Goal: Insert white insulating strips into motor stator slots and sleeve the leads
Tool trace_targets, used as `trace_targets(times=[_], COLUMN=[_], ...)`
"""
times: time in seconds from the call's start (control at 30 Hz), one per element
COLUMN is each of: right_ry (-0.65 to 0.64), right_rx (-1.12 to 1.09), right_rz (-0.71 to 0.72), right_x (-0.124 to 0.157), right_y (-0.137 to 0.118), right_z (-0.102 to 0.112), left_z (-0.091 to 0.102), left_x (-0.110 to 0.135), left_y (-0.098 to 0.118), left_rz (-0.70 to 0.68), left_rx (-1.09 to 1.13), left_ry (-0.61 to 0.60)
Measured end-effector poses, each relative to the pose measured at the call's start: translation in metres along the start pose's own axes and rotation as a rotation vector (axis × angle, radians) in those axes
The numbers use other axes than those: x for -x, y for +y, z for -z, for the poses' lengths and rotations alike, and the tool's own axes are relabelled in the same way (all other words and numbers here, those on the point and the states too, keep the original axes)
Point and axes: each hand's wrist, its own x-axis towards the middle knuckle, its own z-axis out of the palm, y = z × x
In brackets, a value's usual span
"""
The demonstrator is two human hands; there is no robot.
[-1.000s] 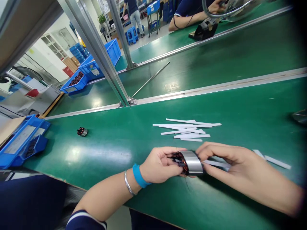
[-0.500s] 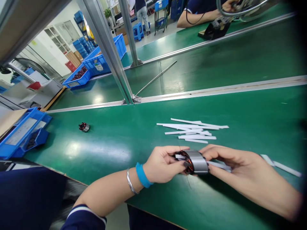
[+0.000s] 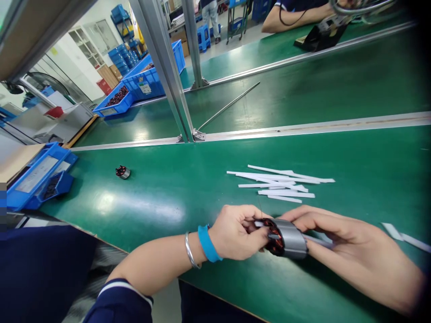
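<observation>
A motor stator [image 3: 292, 238], a steel ring with copper windings at its left end, is held above the green bench between both hands. My right hand [image 3: 350, 244] grips it from the right, fingers behind and thumb below. A white strip [image 3: 318, 241] runs from the stator's right end into my right palm. At the winding end, my left hand [image 3: 240, 231] is closed in a pinch on a white strip tip [image 3: 258, 223], with its thumb against the stator's edge. Whether both white bits are one strip is hidden. Several loose white strips [image 3: 286, 194] lie just beyond.
Another stator [image 3: 123, 172] stands on the bench at left, near blue parts bins [image 3: 55, 186]. More white strips [image 3: 392, 231] lie right of my right hand. An aluminium post [image 3: 168, 67] and rail [image 3: 303, 128] cross behind. A co-worker's arm [image 3: 296, 18] rests on the far bench.
The stator has moved slightly right and down in view and turned, so more of its windings show. My left fingers have closed in on the strip tip. The whole view has shifted slightly.
</observation>
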Motion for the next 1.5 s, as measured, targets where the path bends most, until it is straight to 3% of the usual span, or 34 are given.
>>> trace_targets(times=[0.2, 0.37, 0.43, 0.6, 0.7, 0.8, 0.87, 0.97, 1.07, 1.27, 1.4, 1.5], right_ry=[0.022, -0.249, -0.281, 0.114, 0.107, 0.098, 0.078, -0.128, -0.236, -0.182, -0.122, -0.034], right_rx=[-0.045, -0.173, -0.17, 0.381, 0.546, 0.475, 0.309, 0.042, 0.036, 0.15, 0.063, -0.005], right_rz=[-0.07, -0.138, -0.174, 0.021, 0.079, 0.131, 0.117, 0.024, 0.015, 0.087, 0.075, 0.064], right_x=[0.007, -0.003, -0.011, -0.025, -0.026, -0.023, -0.019, -0.01, -0.005, -0.005, -0.005, -0.001], right_y=[-0.007, -0.011, -0.005, 0.037, 0.051, 0.037, 0.018, -0.009, -0.021, -0.025, -0.016, -0.003], right_z=[0.0, 0.015, 0.023, 0.028, 0.022, 0.024, 0.032, 0.043, 0.043, 0.034, 0.025, 0.01], left_z=[-0.003, -0.001, 0.002, 0.012, 0.017, 0.019, 0.018, 0.017, 0.016, 0.018, 0.014, 0.008], left_x=[0.001, 0.003, 0.003, 0.0, -0.002, -0.004, -0.006, -0.008, -0.009, -0.006, -0.005, -0.003], left_y=[-0.004, -0.005, -0.004, 0.006, 0.014, 0.015, 0.012, 0.007, 0.005, 0.007, 0.004, 0.002], left_rz=[0.102, 0.152, 0.178, 0.158, 0.139, 0.18, 0.211, 0.242, 0.243, 0.249, 0.255, 0.221], left_rx=[0.176, 0.264, 0.3, 0.291, 0.236, 0.248, 0.285, 0.312, 0.362, 0.459, 0.414, 0.324], left_ry=[-0.024, -0.098, -0.14, -0.195, -0.206, -0.209, -0.186, -0.18, -0.216, -0.288, -0.316, -0.259])
